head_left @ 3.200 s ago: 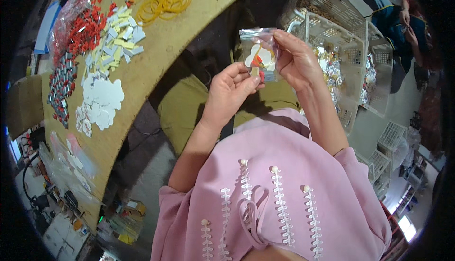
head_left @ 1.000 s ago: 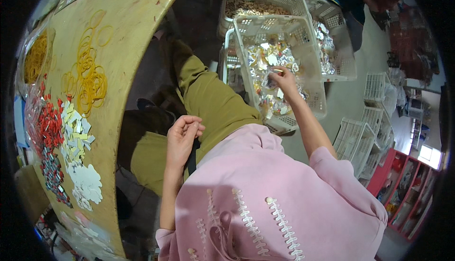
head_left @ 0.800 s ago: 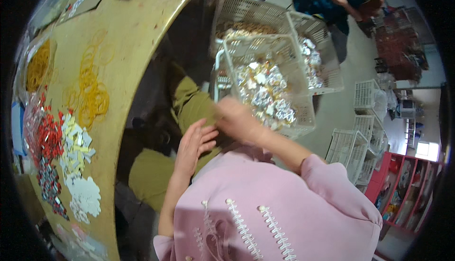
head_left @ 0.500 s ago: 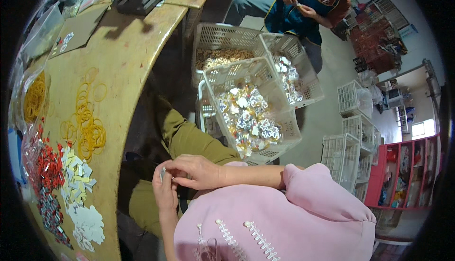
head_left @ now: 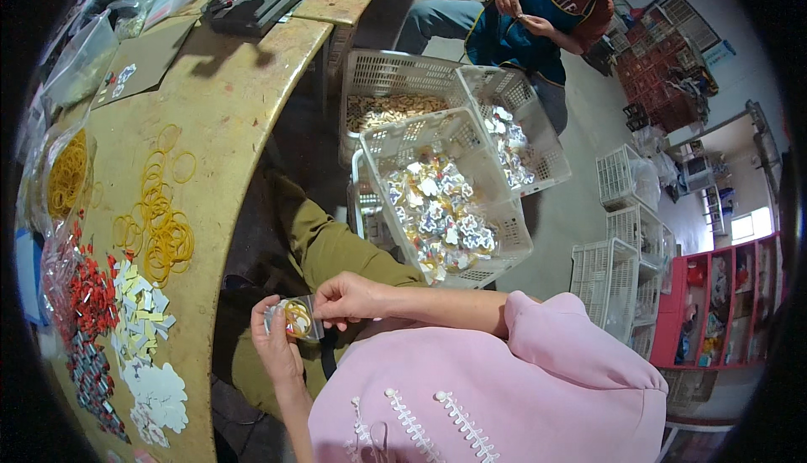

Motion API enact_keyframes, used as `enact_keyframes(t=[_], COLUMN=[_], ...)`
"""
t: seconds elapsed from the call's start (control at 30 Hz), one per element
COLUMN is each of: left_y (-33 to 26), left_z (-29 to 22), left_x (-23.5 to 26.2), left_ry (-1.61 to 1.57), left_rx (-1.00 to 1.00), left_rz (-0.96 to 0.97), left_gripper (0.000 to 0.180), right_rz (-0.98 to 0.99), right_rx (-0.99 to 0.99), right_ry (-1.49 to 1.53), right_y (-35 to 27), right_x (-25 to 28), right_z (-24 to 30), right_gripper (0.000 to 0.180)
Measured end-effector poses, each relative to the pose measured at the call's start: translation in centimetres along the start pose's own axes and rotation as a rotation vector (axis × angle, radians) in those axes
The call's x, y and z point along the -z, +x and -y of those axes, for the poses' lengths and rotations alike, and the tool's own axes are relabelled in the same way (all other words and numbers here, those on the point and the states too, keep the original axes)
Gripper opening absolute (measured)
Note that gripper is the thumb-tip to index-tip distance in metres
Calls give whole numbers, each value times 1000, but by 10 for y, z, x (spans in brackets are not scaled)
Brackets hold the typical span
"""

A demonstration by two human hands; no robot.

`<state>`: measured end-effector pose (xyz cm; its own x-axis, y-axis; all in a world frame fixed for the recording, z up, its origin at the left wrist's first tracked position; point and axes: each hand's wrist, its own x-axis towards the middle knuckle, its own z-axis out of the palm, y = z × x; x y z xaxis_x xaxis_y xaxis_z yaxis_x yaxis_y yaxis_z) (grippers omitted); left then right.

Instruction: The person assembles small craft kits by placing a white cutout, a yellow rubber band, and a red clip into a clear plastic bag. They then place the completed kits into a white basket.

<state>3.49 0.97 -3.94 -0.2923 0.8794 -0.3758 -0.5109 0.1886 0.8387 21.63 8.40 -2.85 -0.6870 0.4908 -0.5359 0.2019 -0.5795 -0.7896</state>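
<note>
Over my lap, a small clear plastic bag (head_left: 299, 320) with yellow rubber bands and small coloured pieces inside is held between my two hands. The fingers of my left hand (head_left: 276, 347) grip its left side. My right hand (head_left: 349, 296) pinches the bag's right edge. Beyond my knee, a pale plastic crate (head_left: 458, 126) holds many similar filled bags. On the table to my left lie loose yellow rubber bands (head_left: 160, 236), small red pieces (head_left: 91, 291), dark grey pieces (head_left: 91, 379), pale yellow and white strips (head_left: 139, 307) and white flower-shaped cut-outs (head_left: 155, 396).
The wooden table (head_left: 227, 118) curves along my left, with a small press (head_left: 252, 9) at its far end. Behind the near crate stand a crate of tan pieces (head_left: 395, 110) and another crate (head_left: 546, 156). A co-worker (head_left: 538, 21) sits beyond. Stacked crates (head_left: 601, 282) and a pink shelf (head_left: 714, 303) stand right.
My hands have moved apart, and the small bag now shows between them with its contents facing up. The co-worker's hands have shifted slightly.
</note>
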Motion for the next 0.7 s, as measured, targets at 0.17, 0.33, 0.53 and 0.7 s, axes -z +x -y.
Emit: enact_keyframes(t=[0.17, 0.33, 0.53, 0.7], left_y=[-1, 5, 4, -23], left_z=[-10, -4, 4, -16], left_x=[-6, -2, -12, -33], left_ry=[90, 80, 457, 309], left_rx=[24, 137, -181, 23], left_rz=[27, 138, -6, 226], left_gripper=[14, 17, 17, 16], right_rz=[34, 142, 84, -40], right_rx=[3, 27, 96, 156], right_ry=[-5, 57, 101, 126], right_y=[-4, -5, -8, 3], right_x=[-2, 9, 0, 0], right_z=[14, 1, 0, -8], right_gripper=[13, 11, 14, 19])
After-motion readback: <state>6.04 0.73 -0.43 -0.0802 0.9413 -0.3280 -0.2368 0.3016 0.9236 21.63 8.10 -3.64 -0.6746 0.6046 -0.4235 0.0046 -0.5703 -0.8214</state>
